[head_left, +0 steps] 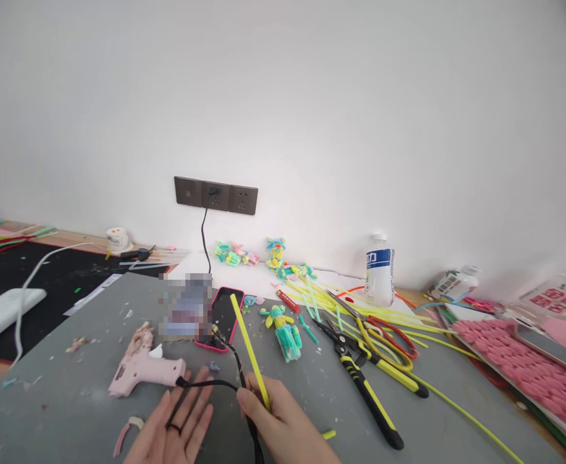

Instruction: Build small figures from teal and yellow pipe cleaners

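Observation:
My right hand (283,419) grips a short yellow pipe cleaner (250,348) between thumb and fingers, its free end pointing up and away. Palm up, my left hand (179,422) lies open just below the pink hot glue gun (142,370), with a dark ring on one finger. The gun's black cord (237,361) runs over the left fingertips and past the right hand; whether the right fingers touch it I cannot tell. Beyond the right hand is a small teal and yellow figure (287,335). A phone with a pink edge (224,309) lies behind the cord.
Yellow-and-black pliers (367,393), scissors (389,345) and long yellow pipe cleaners (476,419) lie to the right. A white bottle (380,277) stands by the wall near more small figures (276,252). A pink braided piece (529,361) is far right, a white power strip (9,316) left.

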Demonstrator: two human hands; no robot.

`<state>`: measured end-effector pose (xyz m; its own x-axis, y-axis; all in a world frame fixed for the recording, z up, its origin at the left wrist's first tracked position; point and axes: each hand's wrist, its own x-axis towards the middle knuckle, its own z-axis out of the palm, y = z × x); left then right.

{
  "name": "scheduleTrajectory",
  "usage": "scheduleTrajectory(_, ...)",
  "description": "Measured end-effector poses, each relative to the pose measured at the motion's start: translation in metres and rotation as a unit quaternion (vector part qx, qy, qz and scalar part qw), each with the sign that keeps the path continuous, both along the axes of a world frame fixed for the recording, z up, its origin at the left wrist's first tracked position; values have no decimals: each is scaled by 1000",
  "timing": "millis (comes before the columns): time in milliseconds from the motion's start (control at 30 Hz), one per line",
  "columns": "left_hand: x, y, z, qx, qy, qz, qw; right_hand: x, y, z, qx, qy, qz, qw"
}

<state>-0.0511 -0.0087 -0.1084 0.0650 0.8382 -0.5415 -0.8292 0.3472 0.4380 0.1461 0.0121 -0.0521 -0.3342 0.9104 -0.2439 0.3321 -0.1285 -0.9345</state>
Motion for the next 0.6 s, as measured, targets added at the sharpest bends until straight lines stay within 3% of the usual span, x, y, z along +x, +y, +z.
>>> scheduleTrajectory(67, 6, 9, 14, -37, 16, 77, 996, 1, 0, 6, -2, -11, 7, 1000)
scheduleTrajectory(233, 14, 24, 49, -60, 31, 178, 982, -1, 1, 7, -21, -8, 15, 1000)
scheduleTrajectory(467, 3, 18, 71, -4, 6, 168, 986, -37, 7, -11, 25, 23, -12, 999)
scheduleTrajectory(600, -2, 12, 69, -71, 56, 168, 982, -47, 8, -16, 40, 3, 4, 999)
